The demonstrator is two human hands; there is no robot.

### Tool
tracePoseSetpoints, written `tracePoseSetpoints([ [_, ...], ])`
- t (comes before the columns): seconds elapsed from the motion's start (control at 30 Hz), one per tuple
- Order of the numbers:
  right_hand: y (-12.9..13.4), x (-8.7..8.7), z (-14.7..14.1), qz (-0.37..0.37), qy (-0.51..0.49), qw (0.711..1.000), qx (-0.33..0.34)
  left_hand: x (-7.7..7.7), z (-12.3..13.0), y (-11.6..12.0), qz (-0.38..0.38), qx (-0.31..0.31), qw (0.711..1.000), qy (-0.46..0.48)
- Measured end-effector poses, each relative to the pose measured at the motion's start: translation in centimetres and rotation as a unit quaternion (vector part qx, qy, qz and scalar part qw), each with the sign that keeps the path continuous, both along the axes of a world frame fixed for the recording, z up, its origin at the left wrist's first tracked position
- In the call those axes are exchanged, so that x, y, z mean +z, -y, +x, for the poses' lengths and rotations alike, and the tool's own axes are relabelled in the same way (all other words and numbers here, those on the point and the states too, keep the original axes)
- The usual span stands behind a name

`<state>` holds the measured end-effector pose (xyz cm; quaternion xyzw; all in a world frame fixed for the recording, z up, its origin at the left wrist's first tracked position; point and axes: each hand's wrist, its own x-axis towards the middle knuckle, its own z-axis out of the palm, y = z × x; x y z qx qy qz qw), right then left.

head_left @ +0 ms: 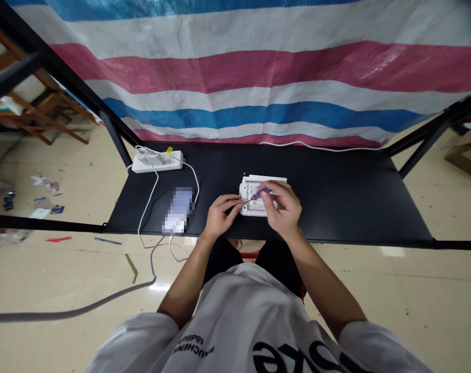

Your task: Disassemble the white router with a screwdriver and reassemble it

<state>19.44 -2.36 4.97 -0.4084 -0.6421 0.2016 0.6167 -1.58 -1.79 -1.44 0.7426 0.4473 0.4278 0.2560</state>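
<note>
A white router (254, 210) with a perforated face and a folded antenna along its far side lies on the black tabletop (352, 197). My right hand (285, 208) grips a screwdriver (261, 193) with a purple-red handle, held at a slant over the router. Its thin shaft points down and left to the router's left side. My left hand (220, 213) is at that left edge, fingers and thumb closed about the corner close to the screwdriver's tip. The right hand covers the router's right part. Whether the tip sits in a screw is too small to tell.
Left on the table are a white power strip (157, 161) with cables and a phone (179, 210), its screen blurred. A striped plastic sheet (235, 72) hangs behind. Black frame posts (116, 137) flank the table. A grey cable (83, 312) runs off below left.
</note>
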Motion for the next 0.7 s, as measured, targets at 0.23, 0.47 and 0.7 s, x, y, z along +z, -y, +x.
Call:
tracePoseSetpoints([
  [0.23,0.3,-0.5,5.7,0.027,-0.001,0.991,-0.133,-1.2,-0.5,-1.6,0.021,0.175,0.979,-0.105],
  [0.47,2.0,-1.7,10.1,0.003,0.021,0.984,-0.174,-1.8,-0.5,-3.7,0.063,0.188,0.971,-0.135],
  [0.7,2.9,-1.1,10.2,0.003,0.049,0.987,-0.156,0.5,0.2,-2.2,-0.014,0.191,0.979,-0.069],
])
